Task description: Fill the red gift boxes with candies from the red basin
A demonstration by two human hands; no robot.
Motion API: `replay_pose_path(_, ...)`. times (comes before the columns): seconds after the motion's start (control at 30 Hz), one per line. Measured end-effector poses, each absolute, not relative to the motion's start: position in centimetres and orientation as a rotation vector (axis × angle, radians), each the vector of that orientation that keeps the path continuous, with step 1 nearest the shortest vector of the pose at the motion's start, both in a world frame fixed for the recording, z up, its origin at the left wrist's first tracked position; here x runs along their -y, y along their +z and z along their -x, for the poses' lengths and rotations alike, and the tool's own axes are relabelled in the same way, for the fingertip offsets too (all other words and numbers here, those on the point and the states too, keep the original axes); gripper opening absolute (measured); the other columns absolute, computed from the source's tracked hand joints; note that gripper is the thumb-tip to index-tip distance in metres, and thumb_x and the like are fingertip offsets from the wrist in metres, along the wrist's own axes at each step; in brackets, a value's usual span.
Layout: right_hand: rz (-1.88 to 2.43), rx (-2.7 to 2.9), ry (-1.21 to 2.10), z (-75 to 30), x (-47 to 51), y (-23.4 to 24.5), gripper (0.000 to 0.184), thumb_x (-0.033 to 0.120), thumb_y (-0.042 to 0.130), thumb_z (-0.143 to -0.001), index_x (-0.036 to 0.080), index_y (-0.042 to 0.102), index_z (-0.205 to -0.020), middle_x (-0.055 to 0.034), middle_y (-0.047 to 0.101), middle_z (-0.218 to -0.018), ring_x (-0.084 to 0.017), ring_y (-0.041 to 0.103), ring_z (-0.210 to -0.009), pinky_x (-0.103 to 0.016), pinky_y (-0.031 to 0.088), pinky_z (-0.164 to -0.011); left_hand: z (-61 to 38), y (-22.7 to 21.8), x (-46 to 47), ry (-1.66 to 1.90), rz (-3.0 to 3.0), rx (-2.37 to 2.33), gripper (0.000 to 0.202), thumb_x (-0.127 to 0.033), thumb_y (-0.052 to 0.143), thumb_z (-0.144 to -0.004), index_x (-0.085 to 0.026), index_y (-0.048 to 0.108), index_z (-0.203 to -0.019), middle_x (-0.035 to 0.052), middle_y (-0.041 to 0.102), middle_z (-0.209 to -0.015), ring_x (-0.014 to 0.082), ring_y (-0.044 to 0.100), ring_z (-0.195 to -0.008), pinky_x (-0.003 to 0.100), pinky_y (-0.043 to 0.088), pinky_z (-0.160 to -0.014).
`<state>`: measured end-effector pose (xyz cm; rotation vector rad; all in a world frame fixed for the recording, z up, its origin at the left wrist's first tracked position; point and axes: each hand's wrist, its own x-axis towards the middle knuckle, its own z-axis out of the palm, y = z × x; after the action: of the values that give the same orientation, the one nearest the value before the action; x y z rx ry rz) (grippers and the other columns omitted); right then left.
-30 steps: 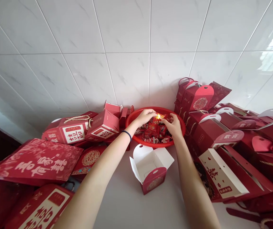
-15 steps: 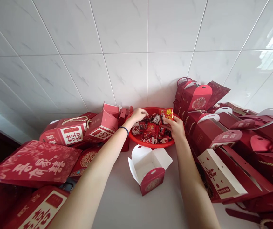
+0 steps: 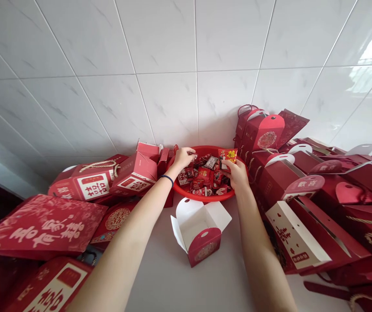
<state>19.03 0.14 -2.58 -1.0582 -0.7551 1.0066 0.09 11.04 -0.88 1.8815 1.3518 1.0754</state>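
Note:
A round red plastic basin (image 3: 208,198) full of small wrapped candies (image 3: 204,174) stands against the tiled wall. Over its left side my left hand (image 3: 183,158) is closed, with a small dark wrapped candy at its fingertips. My right hand (image 3: 238,174), at the basin's right side, pinches a red and yellow snack packet (image 3: 230,155) between thumb and fingers. In front of the basin an open gift box (image 3: 204,249), dark red outside and white inside, sits with its flaps spread; no contents show in it.
Red gift boxes and bags crowd the left side, among them a box with a rope handle (image 3: 96,184) and a large flat-sided bag (image 3: 47,223). More red boxes (image 3: 275,175) are piled on the right, with a cream-sided one (image 3: 294,236) near my right forearm. Grey tabletop (image 3: 186,286) lies between.
My left hand has lifted slightly, and a small dark candy now shows at its fingertips. The right hand keeps hold of the packet. The whole view has shifted a little.

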Motion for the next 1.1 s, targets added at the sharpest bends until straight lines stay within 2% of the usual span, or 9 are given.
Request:
replay_pose_path(0.1, 1.064, 0.738, 1.022, -19.0, -0.2, -2.5, 0.02, 0.029, 0.069, -0.06, 0.021, 0.062, -0.077, -0.0007, 0.071, -0.075, -0.022, 0.07, -0.077, -0.032, 0.063, -0.064, -0.2, -0.7, -10.8, 1.146, -1.758, -1.271, 0.022, -0.015, 0.077, -0.068, -0.015, 0.073, -0.09, 0.0117, 0.077, -0.102, 0.0256, 0.069, -0.106, 0.041, 0.052, -0.1)
replay_pose_path(0.2, 1.065, 0.731, 1.043, -19.0, -0.2, -2.4, 0.02, 0.029, 0.071, -0.061, 0.021, 0.063, -0.077, -0.0001, 0.069, -0.073, -0.02, 0.068, -0.074, -0.029, 0.061, -0.061, -0.6, -0.1, -10.0, 1.127, -1.657, -1.147, 0.032, -0.016, 0.077, -0.073, -0.013, 0.07, -0.104, 0.0136, 0.076, -0.106, 0.0244, 0.072, -0.101, 0.044, 0.057, -0.095)
replay_pose_path(0.4, 1.022, 0.777, 1.115, -18.7, 0.6, -2.0, 0.038, 0.034, 0.083, -0.059, 0.019, 0.069, -0.091, -0.0015, 0.073, -0.087, -0.018, 0.069, -0.079, -0.027, 0.061, -0.062, -3.2, 1.8, -7.4, 0.983, -1.616, -0.865, 0.031, -0.013, 0.075, -0.078, -0.013, 0.071, -0.109, 0.0098, 0.077, -0.102, 0.0193, 0.074, -0.088, 0.041, 0.06, -0.091)
replay_pose_path(0.5, 1.0, 0.78, 1.141, -18.6, 0.9, -1.7, 0.045, 0.028, 0.088, -0.052, 0.018, 0.07, -0.092, -0.0021, 0.075, -0.089, -0.019, 0.07, -0.078, -0.028, 0.062, -0.063, -4.5, 2.4, -6.9, 0.942, -1.753, -0.781, 0.033, -0.014, 0.076, -0.077, -0.012, 0.073, -0.11, 0.0109, 0.076, -0.111, 0.0207, 0.073, -0.098, 0.039, 0.057, -0.096)
replay_pose_path(0.63, 0.991, 0.716, 1.11, -18.7, 0.8, -1.6, 0.042, 0.025, 0.088, -0.052, 0.018, 0.07, -0.09, -0.0011, 0.075, -0.085, -0.018, 0.071, -0.074, -0.026, 0.06, -0.059, -4.3, 1.9, -7.9, 0.877, -1.981, -1.02, 0.033, -0.018, 0.058, -0.093, -0.016, 0.07, -0.123, 0.009, 0.074, -0.122, 0.0171, 0.071, -0.104, 0.031, 0.055, -0.096)
replay_pose_path(0.7, 0.991, 0.693, 1.097, -18.7, 0.7, -1.6, 0.039, 0.023, 0.087, -0.052, 0.018, 0.07, -0.086, -0.0012, 0.075, -0.082, -0.018, 0.071, -0.072, -0.025, 0.059, -0.057, -3.2, 1.1, -8.7, 0.756, -2.031, -1.156, 0.028, -0.014, 0.054, -0.093, -0.015, 0.074, -0.114, 0.008, 0.077, -0.113, 0.0172, 0.072, -0.098, 0.03, 0.056, -0.091)
replay_pose_path(0.8, 0.981, 0.681, 1.097, -18.6, 0.6, -1.6, 0.036, 0.021, 0.087, -0.05, 0.017, 0.071, -0.082, -0.0022, 0.075, -0.079, -0.019, 0.072, -0.072, -0.024, 0.058, -0.056, -1.3, -0.5, -9.5, 0.464, -2.102, -1.304, 0.011, -0.011, 0.065, -0.088, -0.011, 0.076, -0.088, 0.0073, 0.077, -0.092, 0.0206, 0.071, -0.086, 0.033, 0.058, -0.084)
replay_pose_path(0.93, 0.951, 0.68, 1.092, -18.6, 0.5, -1.8, 0.036, 0.02, 0.086, -0.048, 0.016, 0.073, -0.081, -0.0025, 0.076, -0.08, -0.02, 0.073, -0.075, -0.026, 0.06, -0.06, 0.2, -1.7, -9.7, 0.171, -2.185, -1.41, 0.021, -0.031, 0.067, -0.095, -0.014, 0.07, -0.107, 0.0073, 0.071, -0.108, 0.0211, 0.069, -0.094, 0.038, 0.059, -0.084)
replay_pose_path(1.1, 0.935, 0.687, 1.072, -18.7, 0.2, -2.0, 0.038, 0.021, 0.086, -0.047, 0.015, 0.074, -0.082, -0.0022, 0.076, -0.08, -0.02, 0.072, -0.076, -0.027, 0.06, -0.063, -0.4, -0.7, -8.7, 0.128, -2.281, -1.357, 0.019, -0.017, 0.065, -0.085, -0.017, 0.076, -0.101, 0.0077, 0.077, -0.1, 0.0234, 0.07, -0.099, 0.029, 0.056, -0.087)
